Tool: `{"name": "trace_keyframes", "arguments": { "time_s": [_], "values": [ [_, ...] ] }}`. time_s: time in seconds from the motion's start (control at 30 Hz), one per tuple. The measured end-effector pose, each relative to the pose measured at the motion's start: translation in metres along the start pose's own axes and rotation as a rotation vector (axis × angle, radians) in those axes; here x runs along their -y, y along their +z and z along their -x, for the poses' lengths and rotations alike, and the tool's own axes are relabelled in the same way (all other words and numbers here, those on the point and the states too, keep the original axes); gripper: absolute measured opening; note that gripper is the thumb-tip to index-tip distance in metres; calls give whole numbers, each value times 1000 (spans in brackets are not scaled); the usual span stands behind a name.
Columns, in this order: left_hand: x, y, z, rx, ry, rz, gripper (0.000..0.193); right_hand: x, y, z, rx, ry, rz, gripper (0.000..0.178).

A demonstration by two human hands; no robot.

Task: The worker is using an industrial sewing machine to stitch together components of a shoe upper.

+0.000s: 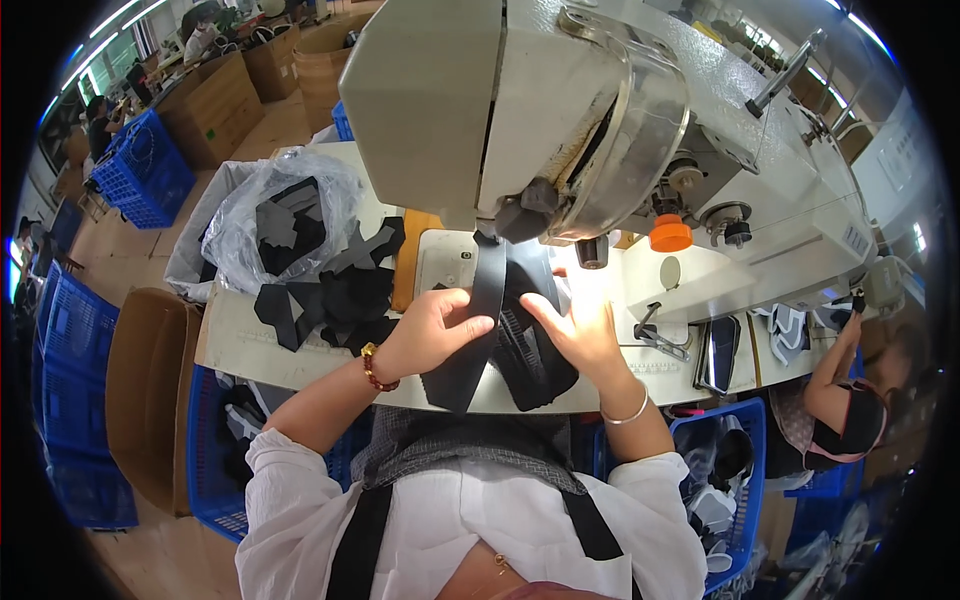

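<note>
Black shoe-upper-like pieces (462,368) hang over the table's front edge beneath the head of a sewing machine (425,110). My left hand (432,328) is closed on their left strip, thumb lying across the top and fingers mostly hidden. On the other side, my right hand (578,335) grips the right black panel (530,265), its thumb on the surface and the other fingers partly out of sight. The pieces run up to the needle area, which the machine head hides. Strong light washes out part of my right hand.
Loose black cut pieces (350,292) lie left on the table, beside a plastic-lined bin (225,235). Scissors (660,340) and a phone (718,355) rest at the right. Blue baskets (755,470) flank my lap; a cardboard box (150,400) stands left. A co-worker (840,400) sits right.
</note>
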State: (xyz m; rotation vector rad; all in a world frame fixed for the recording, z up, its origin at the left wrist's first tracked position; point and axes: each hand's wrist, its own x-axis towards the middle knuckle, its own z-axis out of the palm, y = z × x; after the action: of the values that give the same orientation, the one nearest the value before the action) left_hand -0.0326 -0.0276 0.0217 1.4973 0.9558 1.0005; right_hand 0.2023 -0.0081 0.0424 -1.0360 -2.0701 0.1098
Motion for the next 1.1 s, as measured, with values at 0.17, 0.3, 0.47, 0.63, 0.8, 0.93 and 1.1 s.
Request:
{"name": "trace_keyframes", "arguments": {
  "time_s": [0.17, 0.3, 0.47, 0.63, 0.8, 0.93, 1.1],
  "values": [
    [6, 7, -9, -216, 287, -298, 21, -9, 21, 3, 77, 206, -227, 29],
    [12, 14, -8, -162, 76, -68, 21, -8, 7, 9, 171, 425, -702, 29],
    [7, 16, 2, -94, -111, 23, 16, -9, -12, -1, 339, 508, -740, 36],
    [-1, 19, 13, -109, -136, 186, 15, -13, -20, -6, 360, 441, -650, 30],
    [-5, 18, 15, -60, -259, 547, 16, -15, -22, -9, 406, 495, -772, 28],
    [-7, 15, 12, -19, -329, 633, 21, -18, -21, -9, 383, 459, -757, 24],
    [-6, 15, 7, -20, -309, 592, 22, -23, -19, -7, 369, 436, -656, 20]
  ]
}}
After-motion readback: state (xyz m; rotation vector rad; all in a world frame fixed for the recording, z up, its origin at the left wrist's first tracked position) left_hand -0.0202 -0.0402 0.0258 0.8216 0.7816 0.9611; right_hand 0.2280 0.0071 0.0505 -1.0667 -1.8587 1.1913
